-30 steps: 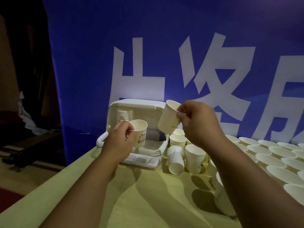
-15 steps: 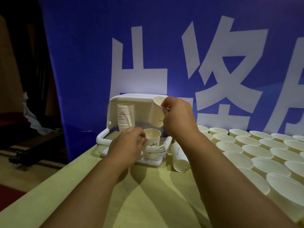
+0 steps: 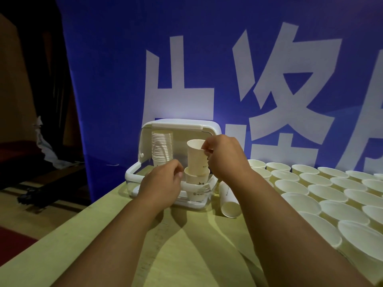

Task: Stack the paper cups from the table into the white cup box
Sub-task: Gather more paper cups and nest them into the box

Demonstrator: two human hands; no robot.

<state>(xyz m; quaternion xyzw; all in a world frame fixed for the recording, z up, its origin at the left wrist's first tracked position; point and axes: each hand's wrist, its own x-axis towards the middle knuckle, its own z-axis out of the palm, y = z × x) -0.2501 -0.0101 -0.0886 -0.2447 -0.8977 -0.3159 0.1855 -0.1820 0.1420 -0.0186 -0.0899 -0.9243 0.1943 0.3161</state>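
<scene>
The white cup box (image 3: 178, 126) stands open at the table's far edge, with a tall stack of cups (image 3: 162, 149) in its left side. My right hand (image 3: 224, 157) pinches the rim of a paper cup (image 3: 196, 157) and holds it upright, its base entering a lower cup (image 3: 195, 179) that sits in another cup in the box's front tray. My left hand (image 3: 162, 184) is curled beside the lower cup, thumb and fingertips at its rim. Whether it grips the cup is hidden.
Several rows of upright paper cups (image 3: 323, 191) cover the table's right side. One cup (image 3: 229, 200) lies on its side just right of the box. A blue banner (image 3: 207, 69) hangs behind. The wooden table (image 3: 165, 245) ends at the left, with dark floor beyond.
My right hand lowered its cup from above the box down into the cup at the box's front. My left hand set its cup into the tray and stays beside it.
</scene>
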